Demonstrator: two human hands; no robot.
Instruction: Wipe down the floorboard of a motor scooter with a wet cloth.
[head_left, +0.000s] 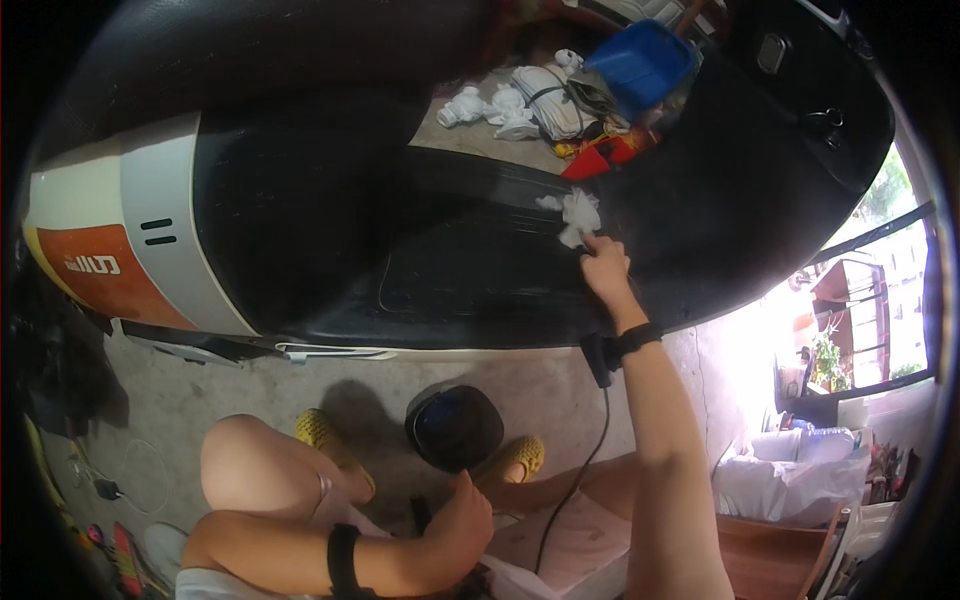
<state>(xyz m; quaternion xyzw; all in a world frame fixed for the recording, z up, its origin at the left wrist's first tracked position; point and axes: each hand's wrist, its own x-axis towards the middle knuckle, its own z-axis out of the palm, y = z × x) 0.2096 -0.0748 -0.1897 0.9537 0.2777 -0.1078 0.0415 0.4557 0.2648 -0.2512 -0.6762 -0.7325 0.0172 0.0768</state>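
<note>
A scooter's black plastic footboard and body panels (465, 262) fill the space before me. On the footboard lies a crumpled piece of white tissue or thin cloth (580, 214), and my right hand (606, 266) pinches its near end at arm's length. A smaller white scrap sits just left of it. My left hand (459, 517) is low over my lap, fingers curled, beside the near rim of a round black bucket (454, 427). Whether the left fingers hold anything is hidden. The bucket stands on the floor between my yellow shoes.
Beyond the footboard, crumpled white wads (508, 112), a strapped white bundle (551, 101), a red piece (600, 156) and a blue plastic bin (645, 67) lie on the floor. A black cable (592, 457) runs from my right wrist strap. A lined container with plastic bottles (795, 472) stands right.
</note>
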